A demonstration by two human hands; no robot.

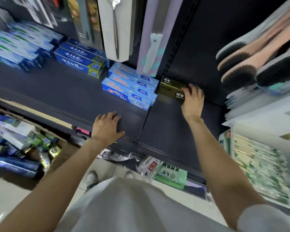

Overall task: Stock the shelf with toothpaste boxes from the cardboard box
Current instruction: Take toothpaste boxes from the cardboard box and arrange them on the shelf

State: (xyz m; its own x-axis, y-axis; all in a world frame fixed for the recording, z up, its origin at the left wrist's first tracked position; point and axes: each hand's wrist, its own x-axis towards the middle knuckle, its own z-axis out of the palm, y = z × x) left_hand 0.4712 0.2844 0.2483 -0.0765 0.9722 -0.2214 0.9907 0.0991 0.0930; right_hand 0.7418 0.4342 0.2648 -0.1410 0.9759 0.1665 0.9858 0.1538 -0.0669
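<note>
A dark shelf carries rows of toothpaste boxes. My right hand grips the near end of a gold and black toothpaste box that lies on the shelf just right of a stack of light blue boxes. My left hand rests flat on the shelf's front edge, fingers spread, holding nothing. Dark blue boxes and blue-and-white boxes lie further left on the shelf. On the floor at the lower left stands the cardboard box, with several mixed toothpaste boxes inside it.
Packaged utensils and a knife pack hang above the shelf. Hair brushes hang at the right, with green printed packs below them. Bagged goods sit on a lower shelf near my feet.
</note>
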